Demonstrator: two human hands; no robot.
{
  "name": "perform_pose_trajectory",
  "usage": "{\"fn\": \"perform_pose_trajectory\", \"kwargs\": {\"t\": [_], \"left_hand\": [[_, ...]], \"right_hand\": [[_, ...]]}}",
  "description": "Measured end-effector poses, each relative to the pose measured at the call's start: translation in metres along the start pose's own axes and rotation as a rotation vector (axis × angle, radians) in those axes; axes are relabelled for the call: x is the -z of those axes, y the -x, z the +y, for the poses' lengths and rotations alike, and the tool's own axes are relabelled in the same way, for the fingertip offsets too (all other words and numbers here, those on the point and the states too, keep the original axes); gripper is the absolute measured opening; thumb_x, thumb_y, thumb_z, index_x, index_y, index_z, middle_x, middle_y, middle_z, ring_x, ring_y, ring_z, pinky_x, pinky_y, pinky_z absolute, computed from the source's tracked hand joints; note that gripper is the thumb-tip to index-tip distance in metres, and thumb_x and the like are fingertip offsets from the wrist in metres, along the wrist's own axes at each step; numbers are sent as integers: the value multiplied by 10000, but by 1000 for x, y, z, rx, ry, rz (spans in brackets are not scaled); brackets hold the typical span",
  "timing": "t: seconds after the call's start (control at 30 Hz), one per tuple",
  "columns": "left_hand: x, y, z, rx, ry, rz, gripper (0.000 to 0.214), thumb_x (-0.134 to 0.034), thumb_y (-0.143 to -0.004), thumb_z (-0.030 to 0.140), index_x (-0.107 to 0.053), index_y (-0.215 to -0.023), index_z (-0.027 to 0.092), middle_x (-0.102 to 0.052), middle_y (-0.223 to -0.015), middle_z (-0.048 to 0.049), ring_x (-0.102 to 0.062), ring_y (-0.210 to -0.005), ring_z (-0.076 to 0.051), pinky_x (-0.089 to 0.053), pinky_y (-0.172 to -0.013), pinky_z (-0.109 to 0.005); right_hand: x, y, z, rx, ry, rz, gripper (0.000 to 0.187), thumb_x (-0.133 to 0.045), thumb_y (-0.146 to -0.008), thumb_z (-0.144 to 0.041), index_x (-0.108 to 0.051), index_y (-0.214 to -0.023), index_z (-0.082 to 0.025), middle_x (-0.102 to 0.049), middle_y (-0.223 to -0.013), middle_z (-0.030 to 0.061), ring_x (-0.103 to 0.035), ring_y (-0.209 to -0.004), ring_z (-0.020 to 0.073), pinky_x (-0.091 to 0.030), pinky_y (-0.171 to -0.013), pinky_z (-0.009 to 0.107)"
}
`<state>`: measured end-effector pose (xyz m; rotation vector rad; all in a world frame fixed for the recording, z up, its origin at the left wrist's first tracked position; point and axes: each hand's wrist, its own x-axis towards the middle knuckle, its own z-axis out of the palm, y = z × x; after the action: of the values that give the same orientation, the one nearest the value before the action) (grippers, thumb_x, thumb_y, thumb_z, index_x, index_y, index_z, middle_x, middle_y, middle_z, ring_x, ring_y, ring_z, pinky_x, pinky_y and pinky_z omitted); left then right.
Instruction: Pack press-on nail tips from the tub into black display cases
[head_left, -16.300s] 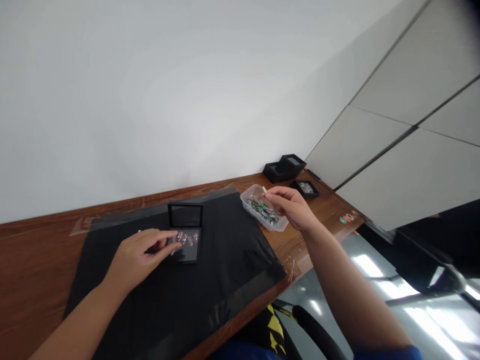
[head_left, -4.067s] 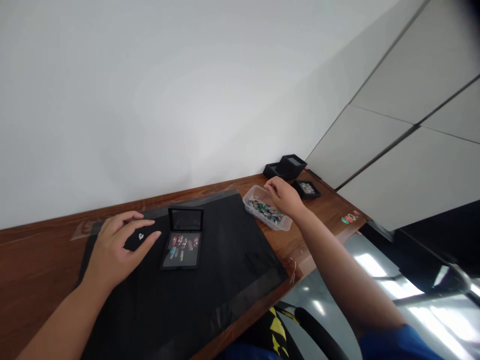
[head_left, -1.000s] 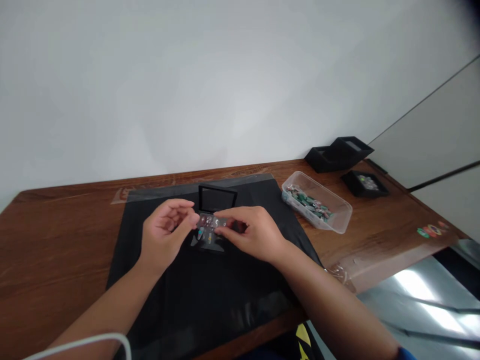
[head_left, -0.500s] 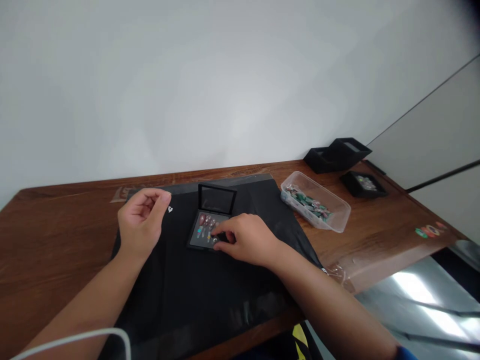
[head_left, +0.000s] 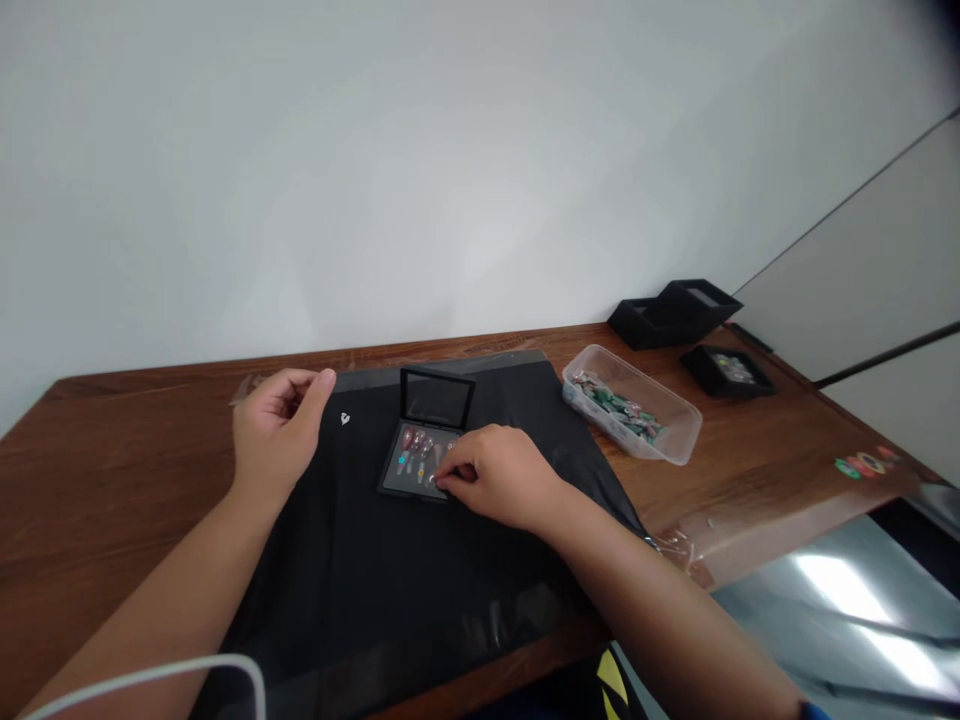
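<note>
Right hand (head_left: 510, 475) moved from tub (head_left: 679, 425) to case's (head_left: 409, 483) right edge, its grip unclear; left hand (head_left: 281, 430) unclenched, well apart.

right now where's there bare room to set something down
The black mat is bare in front of the open case; so is the wood left of the left hand. Crowded: the case, with small pieces and the right hand.

This looks like an office or workroom: a brown wood-grain desk (head_left: 135, 480) with a taped-down black sheet (head_left: 420, 570) crosses the lower frame, plain white wall (head_left: 337, 170) above, glossy grey floor (head_left: 780, 575) lower right.
</note>
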<state>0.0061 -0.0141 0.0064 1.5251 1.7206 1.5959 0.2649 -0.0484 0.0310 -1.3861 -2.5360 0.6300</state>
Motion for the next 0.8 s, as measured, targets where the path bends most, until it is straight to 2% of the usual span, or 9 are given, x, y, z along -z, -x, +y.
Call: {"fn": "perform_pose_trajectory", "kwargs": {"t": [0.13, 0.27, 0.37, 0.47, 0.53, 0.63, 0.7, 0.8], "left_hand": [[-1, 5, 1, -47, -67, -79, 222, -691, -866, 409, -704, -773, 208, -648, -674, 28, -549, -612, -126, -437, -597, -248], [-2, 8, -2, -55, -132, -164, 280, -662, -882, 464, -696, -772, 209, -658, -692, 22, -568, -626, -136, -440, -616, -255], [-2, 8, -5, -21, -167, -219, 303, -652, -875, 501, -697, -795, 213, -675, -730, 10, -591, -654, -152, -451, -633, -266], [1, 4, -6, -22, -287, -284, 301, -639, -864, 522, -710, -926, 236, -646, -719, 22, -572, -633, -161, -437, -618, -282], [5, -1, -7, -53, -412, -281, 334, -619, -870, 523, -700, -1053, 256, -615, -720, 28, -554, -630, -171, -423, -618, -294], [14, -12, -12, -121, -576, -286, 406, -583, -879, 515, -696, -1167, 252, -651, -833, -16, -602, -766, -222, -444, -690, -324], [19, -18, -18, -156, -633, -375, 435, -568, -871, 530, -730, -1150, 239, -689, -899, -54, -619, -844, -262, -459, -733, -349], [23, -22, -29, -90, -587, -559, 469, -574, -847, 596, -770, -1121, 270, -715, -942, -57, -623, -812, -255, -474, -732, -350]], "right_hand": [[0, 1, -3, -15, 7, 12, 106, -706, -879, -282, -807, -911, -284, -759, -824, -19, -638, -751, 143, -318, -635, 256], [1, 2, -12, -66, -19, 56, 179, -767, -848, -404, -784, -987, -293, -736, -774, -31, -615, -693, 131, -277, -601, 254], [0, 3, -16, -113, -8, 56, 212, -798, -815, -467, -774, -872, -265, -736, -776, -24, -625, -718, 136, -257, -593, 257], [-2, 2, -16, -115, -4, 29, 226, -801, -814, -467, -774, -750, -252, -753, -791, -20, -652, -774, 150, -274, -605, 262], [-3, 1, -16, -118, -4, 2, 243, -801, -811, -477, -783, -718, -253, -763, -790, -17, -664, -780, 157, -286, -609, 267], [-6, 0, -17, -124, -1, 3, 243, -797, -814, -488, -799, -730, -260, -766, -790, -12, -671, -786, 160, -298, -610, 267], [-6, 0, -17, -122, -2, 17, 229, -794, -817, -487, -804, -758, -265, -765, -802, -11, -669, -788, 157, -303, -612, 264], [-6, 1, -17, -111, 2, 23, 214, -789, -819, -485, -806, -837, -273, -759, -810, -9, -660, -765, 151, -304, -608, 260]]}}
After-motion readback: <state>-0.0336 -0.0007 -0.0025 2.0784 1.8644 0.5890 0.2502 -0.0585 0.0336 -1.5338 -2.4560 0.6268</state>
